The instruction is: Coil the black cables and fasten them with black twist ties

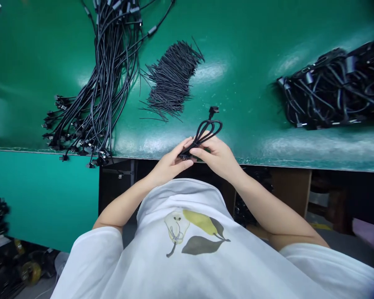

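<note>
Both hands meet at the near edge of the green bench (252,83), closed together on one coiled black cable (205,131): the left hand (171,162) pinches the gathered end from below with fingers curled shut, and the right hand (220,155) grips the same spot from the other side, thumb and forefinger pressed on it. The cable is already folded into a few narrow loops that fan out beyond the fingers, with one connector end (213,110) sticking up past the loops; whether a tie is around it cannot be made out, so the bundling looks part done, the winding finished and the fastening seemingly still in hand. To the left lies a long sheaf of loose straight cables (102,83), by the look of it still to be coiled. Between them and the hands sits a heap of short black twist ties (171,77). At the far right is a pile of coiled cables (333,89), apparently finished.
</note>
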A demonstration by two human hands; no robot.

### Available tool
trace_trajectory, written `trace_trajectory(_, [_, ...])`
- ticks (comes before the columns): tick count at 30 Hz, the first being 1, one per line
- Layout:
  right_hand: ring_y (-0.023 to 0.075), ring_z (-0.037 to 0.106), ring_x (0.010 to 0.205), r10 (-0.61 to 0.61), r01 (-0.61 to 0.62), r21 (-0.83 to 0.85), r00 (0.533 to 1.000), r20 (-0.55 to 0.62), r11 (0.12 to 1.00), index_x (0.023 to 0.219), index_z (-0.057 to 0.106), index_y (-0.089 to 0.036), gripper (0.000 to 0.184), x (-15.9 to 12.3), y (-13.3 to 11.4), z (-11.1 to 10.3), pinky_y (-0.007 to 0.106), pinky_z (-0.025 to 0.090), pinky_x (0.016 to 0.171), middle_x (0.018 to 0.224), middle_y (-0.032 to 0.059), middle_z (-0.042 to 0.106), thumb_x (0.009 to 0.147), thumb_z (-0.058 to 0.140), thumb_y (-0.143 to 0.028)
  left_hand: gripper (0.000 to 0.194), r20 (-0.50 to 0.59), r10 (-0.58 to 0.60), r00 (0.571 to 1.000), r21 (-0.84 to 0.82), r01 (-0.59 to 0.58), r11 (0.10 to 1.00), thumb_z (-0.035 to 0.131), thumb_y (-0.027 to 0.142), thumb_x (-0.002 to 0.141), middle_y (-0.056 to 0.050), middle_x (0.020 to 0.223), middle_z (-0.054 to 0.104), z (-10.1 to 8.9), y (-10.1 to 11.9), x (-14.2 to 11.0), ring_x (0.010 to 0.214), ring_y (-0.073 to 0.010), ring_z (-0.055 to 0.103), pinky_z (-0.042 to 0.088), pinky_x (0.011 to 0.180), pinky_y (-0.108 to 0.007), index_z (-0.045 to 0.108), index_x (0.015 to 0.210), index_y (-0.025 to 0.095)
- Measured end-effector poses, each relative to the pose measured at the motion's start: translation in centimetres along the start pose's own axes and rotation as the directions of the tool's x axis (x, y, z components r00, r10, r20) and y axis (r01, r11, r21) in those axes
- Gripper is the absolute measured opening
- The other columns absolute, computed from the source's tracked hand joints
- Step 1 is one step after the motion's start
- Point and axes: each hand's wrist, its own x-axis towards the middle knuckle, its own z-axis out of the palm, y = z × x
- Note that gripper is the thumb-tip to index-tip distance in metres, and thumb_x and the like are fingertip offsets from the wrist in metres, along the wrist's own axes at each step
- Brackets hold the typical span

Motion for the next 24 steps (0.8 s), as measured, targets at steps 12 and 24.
trace_trajectory(12, [0.0131, 0.058, 0.069, 0.135, -0.124, 0.115, 0.986, -0.097, 0.986, 0.101, 0.060, -0.019, 0.021, 0.8, -0.3, -2.3, 0.026, 0.049, 0.067, 0.085, -0.0005, 0.060, 0.085, 0.061, -0.032, 0.041, -0.077, -0.106, 0.991, 0.415, 0.128, 0.901, 0.057, 0.040, 0.091, -0.004, 0.094, 0.065, -0.2, 1.0, -0.6, 0.080, -0.0148, 0.062, 0.050, 0.081, -0.029, 0.060, 0.124, 0.016])
trace_trajectory(24, [0.0147, 0.061, 0.104, -0.097, -0.050, -0.667, 0.979, -0.181, 0.744, 0.135, 0.050, -0.022, 0.038, 2.4, 0.3, -2.0, 0.025, 0.048, 0.081, 0.128, 0.0032, 0.062, 0.099, 0.040, -0.021, 0.043, -0.213, -0.132, 0.968, 0.155, 0.166, 0.974, 0.068, 0.044, 0.084, 0.002, 0.089, 0.063, 1.4, -1.2, 1.1, 0.076, -0.0115, 0.061, 0.054, 0.073, -0.022, 0.060, 0.120, 0.022])
